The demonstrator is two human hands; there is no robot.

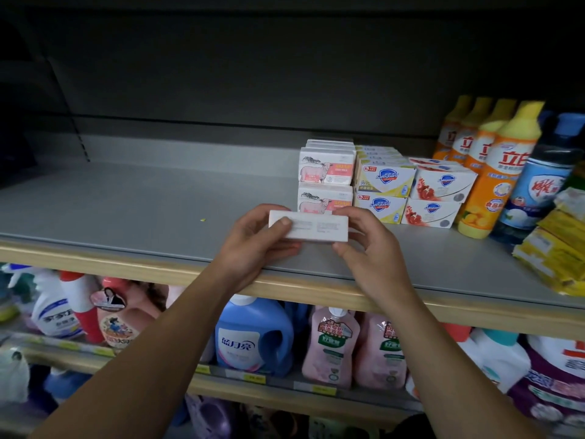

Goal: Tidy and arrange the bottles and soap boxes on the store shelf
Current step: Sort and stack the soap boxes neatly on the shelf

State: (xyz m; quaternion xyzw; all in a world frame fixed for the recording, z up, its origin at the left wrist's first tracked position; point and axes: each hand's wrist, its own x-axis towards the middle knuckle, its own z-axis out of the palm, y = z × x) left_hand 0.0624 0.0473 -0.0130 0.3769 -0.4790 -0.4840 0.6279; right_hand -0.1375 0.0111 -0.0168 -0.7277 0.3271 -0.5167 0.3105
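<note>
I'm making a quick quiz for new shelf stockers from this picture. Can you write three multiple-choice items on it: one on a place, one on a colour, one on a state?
1. Where do the stacked soap boxes stand?
A. On the left part of the shelf
B. On the right part of the shelf, beside the bottles
C. On the floor

2. What colour are the caps of the orange bottles?
A. Yellow
B. Green
C. Black

3. How is the white box held?
A. By the left hand only
B. It lies on the shelf untouched
C. By both hands, one at each end

Answers: 1 B, the stacks sit right of middle next to the bottles. 2 A, each cap is yellow. 3 C, the left hand and the right hand both grip it.
</note>
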